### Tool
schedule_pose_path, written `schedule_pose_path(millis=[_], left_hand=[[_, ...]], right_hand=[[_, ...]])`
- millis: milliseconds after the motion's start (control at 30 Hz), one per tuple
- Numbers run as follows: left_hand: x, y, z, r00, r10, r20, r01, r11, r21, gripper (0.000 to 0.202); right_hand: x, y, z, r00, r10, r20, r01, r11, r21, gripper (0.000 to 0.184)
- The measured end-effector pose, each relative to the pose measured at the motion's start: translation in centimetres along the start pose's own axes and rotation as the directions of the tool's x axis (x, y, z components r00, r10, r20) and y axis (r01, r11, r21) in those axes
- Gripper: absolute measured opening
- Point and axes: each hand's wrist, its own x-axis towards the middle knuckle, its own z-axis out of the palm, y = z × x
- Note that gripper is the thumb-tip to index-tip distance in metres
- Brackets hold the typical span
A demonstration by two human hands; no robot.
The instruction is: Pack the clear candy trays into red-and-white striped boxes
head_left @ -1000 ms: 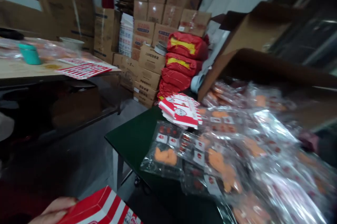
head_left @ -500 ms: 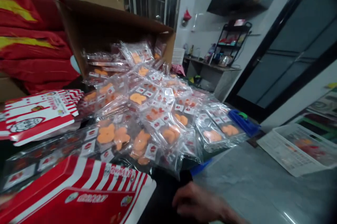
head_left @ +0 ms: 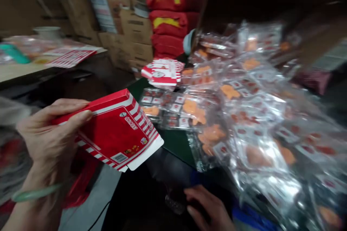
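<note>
My left hand [head_left: 51, 129], with a pale green bangle on its wrist, grips a red-and-white striped carton [head_left: 108, 133] by one end. The carton is tilted, and a white flap sticks out at its far end. Low in the view, my right hand [head_left: 207, 205] has its thumb and fingers apart with nothing plainly between them. Beside its fingertips is a faint clear, shiny shape [head_left: 175, 204] that I cannot make out. To the right lies a heap of clear packets [head_left: 252, 126] with orange pieces and small labelled sachets inside.
Another striped carton [head_left: 164, 73] lies on the green tabletop [head_left: 176, 144] at the back. Behind it are stacked red bags [head_left: 173, 17] and cardboard boxes [head_left: 137, 32]. A second table [head_left: 11, 70] at left bears a striped sheet. A large open box stands behind the packets.
My view has swung to the left. The striped carton is now lifted and fully in view in my left hand, which was barely visible before. My right hand remains low in the view.
</note>
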Motion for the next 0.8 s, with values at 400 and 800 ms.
schedule_pose_path(millis=[400,800], left_hand=[[3.5,1.4,-11.1,0.933,-0.245,-0.265,0.286,0.950,0.128,0.018],[8.4,3.7,-19.5,0.951,-0.308,0.014,0.290,0.910,0.294,0.017]], right_hand=[[14.4,1.5,9.2,0.998,-0.057,-0.020,0.029,0.742,-0.670,0.034],[14.6,4.1,8.2,0.975,-0.171,0.141,0.215,0.572,-0.792,0.038]])
